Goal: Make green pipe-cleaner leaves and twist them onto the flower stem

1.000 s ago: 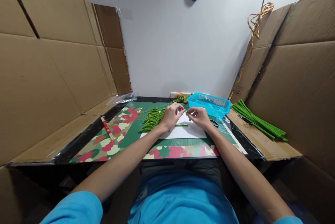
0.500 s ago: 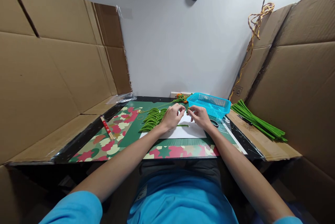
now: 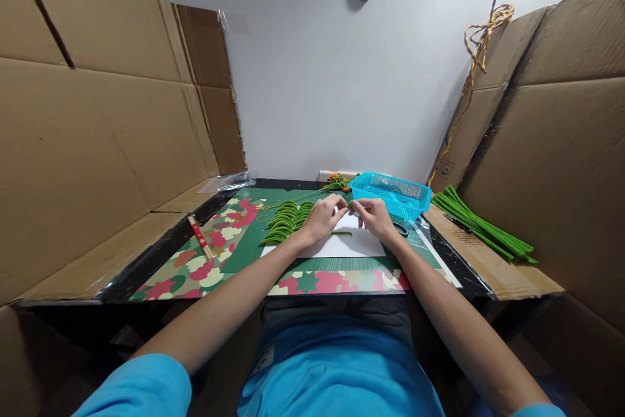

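My left hand [image 3: 323, 216] and my right hand [image 3: 374, 215] meet over a white sheet of paper [image 3: 342, 249], fingertips pinched close together. Between them is a small piece of green pipe cleaner [image 3: 349, 206], mostly covered by the fingers. A short straight green pipe cleaner [image 3: 342, 233] lies on the paper below the hands. Left of my left hand, several curved green pipe cleaner pieces [image 3: 282, 223] lie stacked in two rows, the second partly hidden by that hand. Beside my right wrist show the dark handles of scissors [image 3: 400, 229].
A blue plastic basket [image 3: 415, 199] stands behind my right hand, near orange and green fuzzy flowers [image 3: 339, 183]. A bundle of long green pipe cleaners [image 3: 483, 225] and a black pen [image 3: 458, 222] rest on cardboard at right. Red-wrapped chopsticks [image 3: 199, 237] lie left. Cardboard walls [image 3: 97, 144] flank the table.
My right fingers drew slightly away from the left with the small green piece, then came back against the left fingertips. The things on the table stay where they were.
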